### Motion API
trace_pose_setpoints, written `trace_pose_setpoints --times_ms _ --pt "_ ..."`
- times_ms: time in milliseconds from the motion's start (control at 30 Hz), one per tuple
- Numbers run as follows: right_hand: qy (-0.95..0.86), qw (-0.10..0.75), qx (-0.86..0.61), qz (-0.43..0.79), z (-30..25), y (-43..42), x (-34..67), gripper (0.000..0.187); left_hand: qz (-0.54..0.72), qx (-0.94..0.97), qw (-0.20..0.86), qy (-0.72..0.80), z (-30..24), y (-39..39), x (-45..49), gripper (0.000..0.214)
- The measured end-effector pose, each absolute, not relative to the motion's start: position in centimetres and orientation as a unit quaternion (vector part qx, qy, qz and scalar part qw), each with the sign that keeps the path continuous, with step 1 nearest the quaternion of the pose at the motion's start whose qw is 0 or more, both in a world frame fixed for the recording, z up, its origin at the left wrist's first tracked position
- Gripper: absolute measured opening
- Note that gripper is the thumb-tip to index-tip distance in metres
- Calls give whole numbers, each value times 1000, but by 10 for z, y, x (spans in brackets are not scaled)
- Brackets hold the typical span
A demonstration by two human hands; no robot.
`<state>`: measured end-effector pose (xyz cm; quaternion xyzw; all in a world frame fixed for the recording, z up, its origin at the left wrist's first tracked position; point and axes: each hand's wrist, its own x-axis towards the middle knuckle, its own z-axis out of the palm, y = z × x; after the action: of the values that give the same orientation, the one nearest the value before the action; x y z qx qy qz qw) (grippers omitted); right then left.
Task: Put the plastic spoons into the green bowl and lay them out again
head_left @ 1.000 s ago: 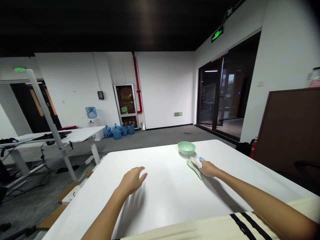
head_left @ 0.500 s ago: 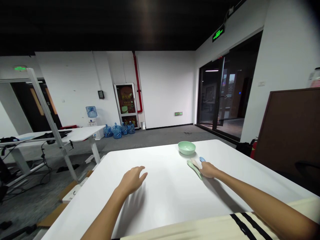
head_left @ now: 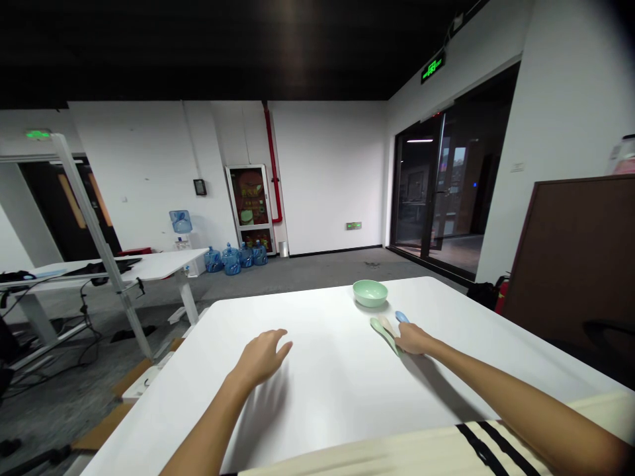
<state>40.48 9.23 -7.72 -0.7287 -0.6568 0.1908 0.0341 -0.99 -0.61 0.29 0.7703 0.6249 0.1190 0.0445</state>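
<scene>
A green bowl point(head_left: 370, 293) rests near the far edge of the white table point(head_left: 327, 390). In front of it lie a green spoon point(head_left: 383, 336), a beige spoon point(head_left: 387, 324) and a blue spoon point(head_left: 401, 317), side by side. My right hand point(head_left: 415, 339) is down on the spoons with its fingers closed. It covers the handles of the beige and blue ones, so which handle is pinched cannot be made out. The green spoon lies just left of its fingertips. Above the table's left half, my left hand point(head_left: 264, 357) hovers with fingers apart, holding nothing.
To the left, beyond a metal post point(head_left: 92, 211), stands another white table point(head_left: 169, 261) with cables and dark items. Blue water bottles point(head_left: 231, 259) are on the floor by the far wall. A brown cabinet point(head_left: 580, 264) stands at the right, beside the table.
Almost nothing differs. The view has shifted very slightly; both hands, the bowl and the spoons keep their places.
</scene>
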Motion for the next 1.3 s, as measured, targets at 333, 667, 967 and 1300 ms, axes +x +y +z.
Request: trace_pose_setpoints --times_ms 333,667,967,1300 --pt "-693 57 -712 101 -77 92 396 28 124 768 50 626 3 -6 -9 53" --pt "-716 62 -688 100 -87 94 387 12 126 773 46 620 -2 -2 -13 53" --pt "-716 95 -678 136 -64 102 359 28 132 773 46 619 -6 -1 -16 53" --pt "-726 61 -668 151 -62 99 314 26 134 773 45 618 -2 -4 -16 50"
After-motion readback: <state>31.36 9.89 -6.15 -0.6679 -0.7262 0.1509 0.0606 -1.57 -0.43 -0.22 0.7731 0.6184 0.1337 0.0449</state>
